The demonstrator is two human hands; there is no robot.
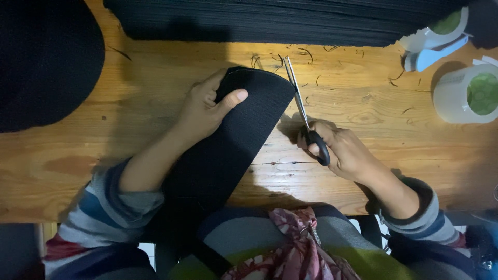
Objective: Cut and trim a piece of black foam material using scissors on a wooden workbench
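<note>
My left hand (207, 106) grips the upper end of a long strip of black fabric (228, 140), thumb on top, fingers curled over its left edge. The strip runs from the middle of the wooden table (353, 93) down into my lap. My right hand (345, 150) holds a pair of scissors (303, 111) by the black handles. The steel blades point up and away, lying just right of the fabric's rounded top corner. The blades look nearly closed.
A wide stack of black fabric (270, 21) lies along the far edge. A large dark rounded piece (41, 57) covers the far left. At right stand a white tape roll (467, 93) and a white-blue dispenser (433, 44). Black thread scraps litter the wood.
</note>
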